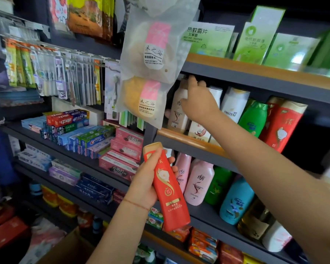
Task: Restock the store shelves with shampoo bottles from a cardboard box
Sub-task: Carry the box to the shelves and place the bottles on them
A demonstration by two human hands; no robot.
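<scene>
- The left hand [148,184] grips a red shampoo bottle [167,189] round its upper body, fingers and thumb curled about it. The bottle is tilted, gold cap up and to the left, held in front of the shelving and not yet resting on any shelf.
- The right hand [197,100] reaches into the left end of the middle shelf [189,139], fingers extended against a beige bottle [178,109] near its cap. No closed grip is visible; whether it merely pushes cannot be told.
- Two matching red bottles [282,124] stand at the right end of the same shelf, beside a green bottle [253,119].
- Handling judgement: the bottle appears to be rigid plastic, moderately heavy if full, with a glossy and probably slippery surface. Grip the flat body at mid-height; avoid the cap.
- A brown corner, apparently the cardboard box [72,248], shows at the frame's lower left.
</scene>
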